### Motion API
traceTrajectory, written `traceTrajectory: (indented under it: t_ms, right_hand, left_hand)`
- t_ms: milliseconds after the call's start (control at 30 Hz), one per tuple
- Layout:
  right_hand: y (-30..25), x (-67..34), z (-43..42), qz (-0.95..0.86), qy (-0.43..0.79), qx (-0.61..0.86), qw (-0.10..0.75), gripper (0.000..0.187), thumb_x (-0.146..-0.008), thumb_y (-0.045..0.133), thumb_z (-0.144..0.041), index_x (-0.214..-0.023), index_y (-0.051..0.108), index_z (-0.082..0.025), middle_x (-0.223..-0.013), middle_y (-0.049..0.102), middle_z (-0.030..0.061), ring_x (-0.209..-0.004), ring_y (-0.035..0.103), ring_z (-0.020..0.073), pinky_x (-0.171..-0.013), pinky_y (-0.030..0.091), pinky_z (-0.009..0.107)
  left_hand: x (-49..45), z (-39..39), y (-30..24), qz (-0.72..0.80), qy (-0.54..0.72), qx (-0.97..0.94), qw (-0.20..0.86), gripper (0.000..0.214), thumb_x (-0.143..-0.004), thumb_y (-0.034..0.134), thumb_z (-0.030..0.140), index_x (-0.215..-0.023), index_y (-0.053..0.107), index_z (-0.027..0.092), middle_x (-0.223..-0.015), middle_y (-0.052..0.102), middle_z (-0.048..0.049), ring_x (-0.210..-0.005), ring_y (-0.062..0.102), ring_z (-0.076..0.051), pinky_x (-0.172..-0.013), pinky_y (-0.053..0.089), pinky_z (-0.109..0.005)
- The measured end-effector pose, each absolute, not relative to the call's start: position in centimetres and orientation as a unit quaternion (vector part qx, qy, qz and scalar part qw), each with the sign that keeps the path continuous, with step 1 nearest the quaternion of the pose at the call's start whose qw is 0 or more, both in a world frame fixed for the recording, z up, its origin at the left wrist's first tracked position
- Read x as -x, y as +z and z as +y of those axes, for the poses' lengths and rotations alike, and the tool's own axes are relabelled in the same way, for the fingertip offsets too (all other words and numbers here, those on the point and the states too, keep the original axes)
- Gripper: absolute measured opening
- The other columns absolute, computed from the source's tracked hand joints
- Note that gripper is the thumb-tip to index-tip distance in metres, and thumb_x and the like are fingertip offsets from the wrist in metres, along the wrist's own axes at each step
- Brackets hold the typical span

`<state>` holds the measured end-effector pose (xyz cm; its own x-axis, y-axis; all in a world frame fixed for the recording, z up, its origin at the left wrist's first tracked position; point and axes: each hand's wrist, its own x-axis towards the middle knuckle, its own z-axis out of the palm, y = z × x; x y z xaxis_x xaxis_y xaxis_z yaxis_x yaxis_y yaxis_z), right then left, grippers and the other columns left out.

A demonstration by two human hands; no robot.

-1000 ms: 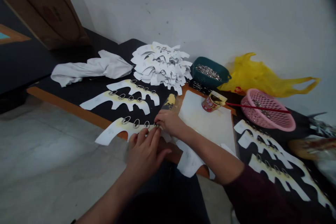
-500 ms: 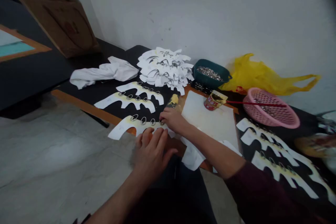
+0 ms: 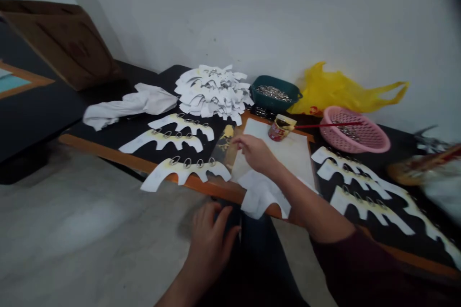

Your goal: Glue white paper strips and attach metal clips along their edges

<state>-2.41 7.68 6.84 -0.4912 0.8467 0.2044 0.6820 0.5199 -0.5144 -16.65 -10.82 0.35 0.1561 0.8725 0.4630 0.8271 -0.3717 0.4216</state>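
My right hand (image 3: 255,152) hangs over a white board (image 3: 281,153), fingers extended, holding nothing. Just left of its fingertips lies a flat strip smeared with yellow (image 3: 225,145). My left hand (image 3: 211,239) is low over my lap, below the table edge, its fingers slightly curled around nothing visible. A white paper cutout with several metal rings (image 3: 185,171) sits on the table's orange edge, beyond my left hand. A loose white cutout (image 3: 261,195) lies under my right forearm.
A pile of white cutouts (image 3: 212,93) and a crumpled cloth (image 3: 129,105) lie behind. A teal basket of metal rings (image 3: 273,92), a small can with a red brush (image 3: 279,128), a pink basket (image 3: 355,130) and a yellow plastic bag (image 3: 334,91) stand along the wall.
Both hands have left the ringed cutout at the table edge. My left hand dropped toward my lap, and my right hand moved right over the white board.
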Motion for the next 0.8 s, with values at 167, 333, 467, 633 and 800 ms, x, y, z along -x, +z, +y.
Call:
traceTrajectory:
  t_ms: [167, 333, 467, 633, 800]
  right_hand:
    - [8.3, -7.4, 3.4, -0.729, 0.204, 0.587, 0.288, 0.027, -0.087, 0.037, -0.020, -0.103, 0.058, -0.018, -0.080, 0.062, 0.0034, -0.067, 0.059, 0.0143, -0.068, 0.047, 0.028]
    - [5.6, -13.4, -1.6, -0.731, 0.134, 0.620, 0.252, 0.025, -0.087, 0.041, -0.025, -0.102, 0.059, -0.018, -0.098, 0.062, 0.0096, -0.092, 0.059, 0.0215, -0.082, 0.047, 0.036]
    - [3.0, -14.8, -3.4, -0.730, 0.075, 0.640, 0.230, 0.029, -0.086, 0.042, -0.024, -0.108, 0.058, -0.015, -0.107, 0.057, 0.0141, -0.102, 0.054, 0.0260, -0.090, 0.044, 0.042]
    - [2.0, -15.1, -3.2, -0.714, 0.088, 0.663, 0.209, 0.035, -0.082, 0.048, -0.027, -0.114, 0.057, -0.015, -0.110, 0.056, 0.0147, -0.103, 0.054, 0.0282, -0.090, 0.045, 0.044]
    - [3.2, -16.5, -3.4, -0.666, 0.167, 0.686, 0.239, 0.031, -0.083, 0.048, -0.034, -0.107, 0.060, -0.018, -0.100, 0.063, 0.0092, -0.091, 0.060, 0.0228, -0.082, 0.048, 0.036]
  left_hand:
    - [14.8, -9.0, 0.6, 0.542, 0.339, -0.765, 0.074, 0.030, -0.083, 0.055, 0.027, -0.110, 0.053, 0.016, -0.103, 0.052, -0.0116, -0.093, 0.053, -0.023, -0.078, 0.048, -0.037]
    - [12.2, -5.7, 2.0, 0.570, 0.255, -0.780, 0.037, 0.029, -0.082, 0.055, 0.024, -0.110, 0.054, 0.014, -0.110, 0.052, -0.0147, -0.100, 0.051, -0.028, -0.082, 0.045, -0.043]
    - [9.9, -3.1, 2.7, 0.593, 0.162, -0.788, 0.009, 0.039, -0.081, 0.058, 0.024, -0.118, 0.051, 0.013, -0.118, 0.052, -0.0163, -0.108, 0.047, -0.032, -0.086, 0.042, -0.046]
    - [8.4, -1.8, 2.7, 0.603, 0.170, -0.776, 0.071, 0.037, -0.080, 0.055, 0.013, -0.116, 0.051, 0.012, -0.098, 0.055, -0.0119, -0.095, 0.052, -0.027, -0.083, 0.043, -0.044]
    - [8.7, -3.1, 3.5, 0.568, 0.257, -0.762, 0.177, 0.025, -0.086, 0.042, 0.011, -0.108, 0.052, 0.016, -0.096, 0.054, -0.0065, -0.087, 0.056, -0.016, -0.080, 0.048, -0.029]
